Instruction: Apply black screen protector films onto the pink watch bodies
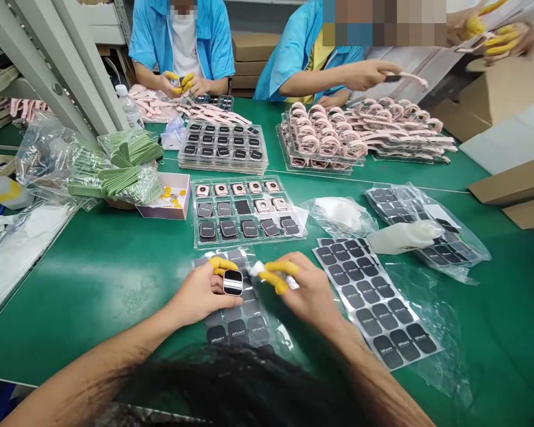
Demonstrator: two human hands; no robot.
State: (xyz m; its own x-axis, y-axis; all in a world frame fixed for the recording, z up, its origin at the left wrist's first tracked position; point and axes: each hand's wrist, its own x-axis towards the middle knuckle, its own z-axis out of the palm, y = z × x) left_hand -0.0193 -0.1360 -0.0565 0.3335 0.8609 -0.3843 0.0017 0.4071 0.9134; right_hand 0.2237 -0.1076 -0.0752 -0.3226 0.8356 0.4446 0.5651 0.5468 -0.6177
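My left hand (204,293), with yellow finger cots, grips a small square watch case (233,283) with its glossy black face turned up. To its right, my right hand (300,287) pinches a crumpled white wipe (258,268) between fingers in yellow cots. The wipe and the watch case are apart. Beneath both hands lies a sheet of dark square stickers (238,332) under clear plastic. Just beyond stands a clear blister tray (218,243) with pink-rimmed watch cases in its back row and dark printed squares in the front one.
A second sticker sheet (369,290) and a white squeeze bottle (404,236) lie at right. Stacked trays of watch faces (222,163) and pink straps (320,133) stand behind. Green straps (129,166) and a small box (162,210) sit left. Two co-workers in blue (222,41) work opposite.
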